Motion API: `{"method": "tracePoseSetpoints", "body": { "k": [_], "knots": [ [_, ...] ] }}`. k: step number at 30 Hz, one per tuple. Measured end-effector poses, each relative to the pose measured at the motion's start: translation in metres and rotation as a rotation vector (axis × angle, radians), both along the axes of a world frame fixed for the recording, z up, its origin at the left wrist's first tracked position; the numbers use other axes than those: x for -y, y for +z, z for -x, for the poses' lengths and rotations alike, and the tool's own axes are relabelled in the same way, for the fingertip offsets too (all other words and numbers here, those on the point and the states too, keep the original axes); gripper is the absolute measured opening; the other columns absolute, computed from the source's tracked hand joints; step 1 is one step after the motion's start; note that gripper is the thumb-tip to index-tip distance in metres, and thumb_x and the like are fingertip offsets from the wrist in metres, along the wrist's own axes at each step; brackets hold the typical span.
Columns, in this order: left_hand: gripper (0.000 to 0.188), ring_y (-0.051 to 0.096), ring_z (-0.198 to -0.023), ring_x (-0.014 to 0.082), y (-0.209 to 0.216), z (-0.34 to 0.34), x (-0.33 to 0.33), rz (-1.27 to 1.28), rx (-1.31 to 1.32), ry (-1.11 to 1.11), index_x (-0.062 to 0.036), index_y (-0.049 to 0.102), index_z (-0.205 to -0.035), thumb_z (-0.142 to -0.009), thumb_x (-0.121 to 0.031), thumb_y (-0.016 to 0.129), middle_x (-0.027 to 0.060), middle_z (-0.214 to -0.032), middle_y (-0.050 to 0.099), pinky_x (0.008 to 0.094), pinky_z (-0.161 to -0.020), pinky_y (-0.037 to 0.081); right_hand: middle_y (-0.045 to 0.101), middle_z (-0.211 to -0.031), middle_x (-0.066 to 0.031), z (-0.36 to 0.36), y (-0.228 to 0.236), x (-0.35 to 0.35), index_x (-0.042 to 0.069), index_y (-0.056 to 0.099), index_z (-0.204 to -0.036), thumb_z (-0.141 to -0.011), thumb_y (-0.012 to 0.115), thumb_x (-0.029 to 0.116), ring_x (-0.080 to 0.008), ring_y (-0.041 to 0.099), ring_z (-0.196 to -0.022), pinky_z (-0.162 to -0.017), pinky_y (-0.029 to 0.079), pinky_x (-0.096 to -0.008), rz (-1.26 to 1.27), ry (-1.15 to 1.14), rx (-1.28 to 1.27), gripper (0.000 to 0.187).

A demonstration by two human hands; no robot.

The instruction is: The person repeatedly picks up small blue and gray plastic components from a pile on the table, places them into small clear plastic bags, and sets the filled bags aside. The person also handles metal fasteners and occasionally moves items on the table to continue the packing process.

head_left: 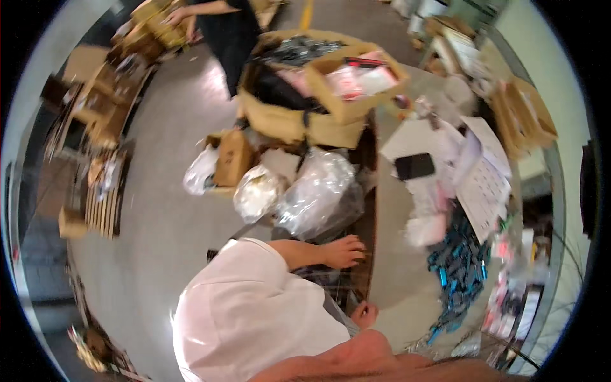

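Observation:
My left hand [344,252] reaches out at the near edge of the table [398,274]. Its fingers are curled, and whatever they may grip is hidden. Closer to me, my right hand [365,314] is closed beside the same edge, what it holds too small to make out. Between and below both hands lies a dark open space [324,277] with thin lines across it, its contents unclear. On the tabletop, to the right of my hands, spreads a pile of small black and blue parts [459,270].
A black phone [414,167] rests on papers [478,191] farther up the table. Clear plastic bags [324,191] bulge left of the table edge. Large cardboard boxes [273,121] stand beyond. Another person in dark clothes [226,38] is at the far left, near stacked cartons [102,102].

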State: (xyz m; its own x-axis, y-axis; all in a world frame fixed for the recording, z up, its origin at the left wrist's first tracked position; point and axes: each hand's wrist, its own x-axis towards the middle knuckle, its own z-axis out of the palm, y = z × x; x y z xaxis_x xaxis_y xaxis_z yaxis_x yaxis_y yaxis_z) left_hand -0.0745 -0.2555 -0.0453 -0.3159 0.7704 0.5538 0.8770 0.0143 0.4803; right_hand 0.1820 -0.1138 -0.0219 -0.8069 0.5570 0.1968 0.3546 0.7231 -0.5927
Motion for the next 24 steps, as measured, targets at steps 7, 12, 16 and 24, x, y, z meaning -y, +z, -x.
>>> {"method": "tracePoseSetpoints", "body": {
  "k": [7, 12, 16, 24],
  "knots": [
    [0.043, 0.054, -0.112, 0.0321, 0.022, -0.116, 0.343, 0.998, 0.701, 1.015, -0.0146, 0.053, -0.12, -0.078, -0.016, 0.063, 0.011, -0.119, 0.056, 0.0441, -0.093, 0.046, 0.053, -0.079, -0.0152, 0.143, 0.036, 0.032, 0.0, 0.056, -0.077, -0.087, 0.062, 0.017, -0.0328, 0.053, -0.073, -0.066, 0.043, -0.0432, 0.328, 0.519, 0.024, 0.02],
    [0.046, 0.051, -0.117, 0.0392, 0.005, -0.222, 0.424, 1.012, 1.312, 1.838, -0.0104, 0.044, -0.126, -0.083, -0.022, 0.057, 0.0195, -0.124, 0.051, 0.0487, -0.094, 0.045, 0.057, -0.084, -0.0159, 0.173, 0.009, 0.054, 0.0, 0.059, -0.082, -0.087, 0.063, 0.02, -0.0319, 0.057, -0.075, -0.069, 0.046, -0.042, 0.317, 0.748, 0.29, 0.021],
    [0.056, 0.047, -0.118, 0.0454, -0.06, -0.312, 0.397, 0.585, 1.536, 1.974, -0.0051, 0.039, -0.128, -0.082, -0.031, 0.056, 0.0262, -0.125, 0.048, 0.0515, -0.098, 0.042, 0.062, -0.086, -0.0155, 0.182, -0.023, 0.086, 0.002, 0.064, -0.09, -0.085, 0.065, 0.025, -0.0318, 0.061, -0.08, -0.071, 0.048, -0.0421, 0.319, 1.012, 0.596, 0.024],
    [0.061, 0.045, -0.123, 0.0413, -0.076, -0.27, 0.407, 0.555, 1.635, 1.75, -0.0082, 0.042, -0.128, -0.077, -0.033, 0.066, 0.0232, -0.131, 0.045, 0.0469, -0.1, 0.041, 0.065, -0.084, -0.0169, 0.225, -0.012, 0.162, 0.0, 0.064, -0.091, -0.083, 0.065, 0.022, -0.0306, 0.063, -0.077, -0.071, 0.049, -0.0392, 0.285, 0.991, 0.523, 0.024]
  ]
}}
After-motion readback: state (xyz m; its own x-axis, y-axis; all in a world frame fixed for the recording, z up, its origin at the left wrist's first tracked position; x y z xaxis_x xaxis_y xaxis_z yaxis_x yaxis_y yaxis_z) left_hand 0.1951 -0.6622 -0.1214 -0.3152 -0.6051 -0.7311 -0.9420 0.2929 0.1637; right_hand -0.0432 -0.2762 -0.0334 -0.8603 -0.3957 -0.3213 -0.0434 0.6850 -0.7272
